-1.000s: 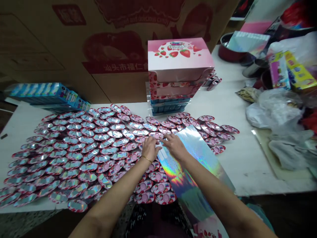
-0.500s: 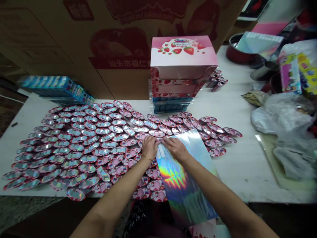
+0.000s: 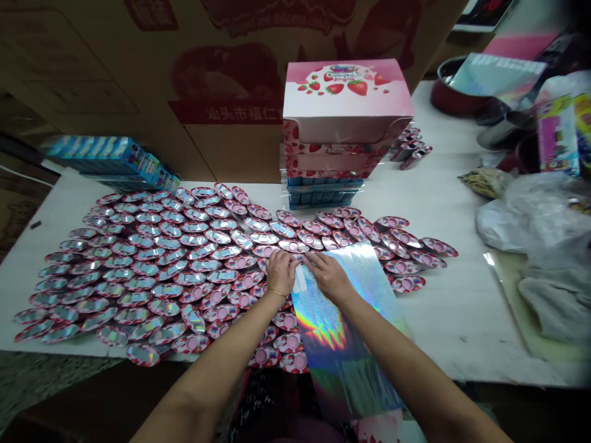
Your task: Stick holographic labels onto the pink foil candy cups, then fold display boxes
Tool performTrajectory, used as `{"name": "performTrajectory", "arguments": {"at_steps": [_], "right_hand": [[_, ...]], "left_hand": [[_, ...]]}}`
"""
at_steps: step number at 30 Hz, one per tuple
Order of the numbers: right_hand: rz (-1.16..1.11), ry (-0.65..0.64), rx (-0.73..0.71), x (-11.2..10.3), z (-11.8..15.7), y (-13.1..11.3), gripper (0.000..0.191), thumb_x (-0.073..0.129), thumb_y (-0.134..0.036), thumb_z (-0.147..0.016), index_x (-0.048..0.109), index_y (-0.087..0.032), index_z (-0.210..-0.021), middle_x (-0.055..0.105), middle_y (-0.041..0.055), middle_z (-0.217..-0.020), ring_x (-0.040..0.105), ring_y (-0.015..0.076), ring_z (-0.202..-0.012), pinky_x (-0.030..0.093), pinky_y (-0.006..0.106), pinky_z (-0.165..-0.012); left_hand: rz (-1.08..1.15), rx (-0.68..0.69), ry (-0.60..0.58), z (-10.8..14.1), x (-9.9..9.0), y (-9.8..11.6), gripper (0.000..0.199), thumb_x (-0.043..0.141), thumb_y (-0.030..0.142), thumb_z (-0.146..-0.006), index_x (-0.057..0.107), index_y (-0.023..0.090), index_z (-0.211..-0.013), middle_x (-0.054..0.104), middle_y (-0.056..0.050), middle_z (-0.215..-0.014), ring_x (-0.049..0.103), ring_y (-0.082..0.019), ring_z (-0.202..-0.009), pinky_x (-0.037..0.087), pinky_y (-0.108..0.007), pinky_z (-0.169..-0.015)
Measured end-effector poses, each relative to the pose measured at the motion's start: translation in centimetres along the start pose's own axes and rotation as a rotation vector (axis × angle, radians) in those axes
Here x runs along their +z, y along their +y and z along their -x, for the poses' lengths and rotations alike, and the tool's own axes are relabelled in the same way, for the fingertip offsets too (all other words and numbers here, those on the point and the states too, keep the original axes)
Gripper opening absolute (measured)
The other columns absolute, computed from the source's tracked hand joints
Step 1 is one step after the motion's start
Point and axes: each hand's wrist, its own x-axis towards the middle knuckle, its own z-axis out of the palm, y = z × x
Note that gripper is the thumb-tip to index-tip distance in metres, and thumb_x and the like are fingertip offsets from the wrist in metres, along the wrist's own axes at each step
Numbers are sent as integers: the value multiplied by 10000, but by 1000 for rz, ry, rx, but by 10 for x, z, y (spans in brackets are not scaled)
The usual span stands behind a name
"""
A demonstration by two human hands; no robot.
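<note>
A shiny holographic sheet lies at a slant over the front of the table, over some of the oval pieces. My right hand rests on its upper left part, fingers bent and pressed together near the corner. Beside it, my left hand has its fingertips together at the same corner; what they pinch is too small to make out. Many small oval pink-and-red pieces stand around the hands, many with silvery strips across their tops. A pale rectangular patch shows on the sheet's left edge.
Behind stands a pink strawberry box on blue packs. Blue boxes sit at the back left, before a large brown carton. A red pot, plastic bags and a pale board are at the right.
The view has shifted slightly, so the table's contents appear a little displaced. Both hands stay at the sheet's upper left corner, with barely any finger movement.
</note>
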Motion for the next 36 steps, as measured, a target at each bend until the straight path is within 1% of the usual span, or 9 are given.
{"name": "performTrajectory", "arguments": {"at_steps": [4,8,12,15,19,21,24,30,36], "right_hand": [[-28,61,-5,3,4,-3,334,418,-124,-844,539,-152,-1154,509,99,-1241,430,222,-1090,398,360,-882],[-161,124,99,-24,1,-14,179,463,-172,-835,624,-185,-912,570,95,-1130,483,210,-1006,412,372,-839],[-478,216,345,-72,-12,-23,103,512,-198,-787,611,-191,-760,602,65,-921,521,179,-888,421,321,-762],[-799,272,647,-89,-28,-23,102,552,-246,-730,597,-178,-668,580,20,-731,521,139,-710,399,256,-611],[-1175,386,994,-76,-49,-24,158,621,-319,-624,602,-163,-633,538,-27,-575,447,97,-551,327,226,-517],[-1292,453,1072,-64,-57,-27,179,645,-328,-587,606,-159,-631,517,-43,-531,413,81,-506,293,219,-487],[-1400,512,1133,-50,-65,-34,200,666,-335,-566,619,-153,-635,514,-50,-504,382,66,-465,266,215,-465],[-1443,614,1214,-35,-87,-46,234,695,-346,-541,636,-149,-652,542,-45,-529,392,64,-469,270,209,-471],[-1073,829,1236,-2,-123,-39,217,617,-343,-610,647,-141,-682,612,10,-639,511,137,-618,382,260,-627]], "left_hand": [[-17,-14,8,1,2,1,202,471,352,-835,559,194,-746,584,-38,-848,472,-195,-894,328,-323,-768],[-36,-22,-9,1,2,3,192,477,348,-830,567,193,-762,581,-48,-854,470,-200,-885,335,-330,-770],[64,-24,-20,0,-2,1,172,481,326,-826,598,200,-811,594,-54,-887,476,-208,-905,341,-345,-791],[367,-70,-6,-2,-11,-1,235,432,331,-843,627,200,-834,608,-52,-919,496,-190,-935,351,-335,-841],[976,-374,-79,-8,-29,4,432,363,477,-834,647,156,-777,639,-61,-816,559,-160,-792,409,-295,-746],[1179,-505,-142,-12,-37,8,382,519,503,-738,640,141,-731,636,-40,-726,553,-134,-679,410,-259,-658],[1288,-558,-151,-22,-45,6,318,711,425,-558,601,135,-627,582,14,-596,490,-84,-554,370,-208,-566],[1185,-611,-111,-53,-46,-20,334,655,460,-603,579,135,-592,493,43,-494,394,-54,-457,305,-194,-478],[652,-321,90,-100,-34,-41,214,552,347,-708,617,167,-611,539,12,-599,482,-113,-611,374,-231,-614]]}}
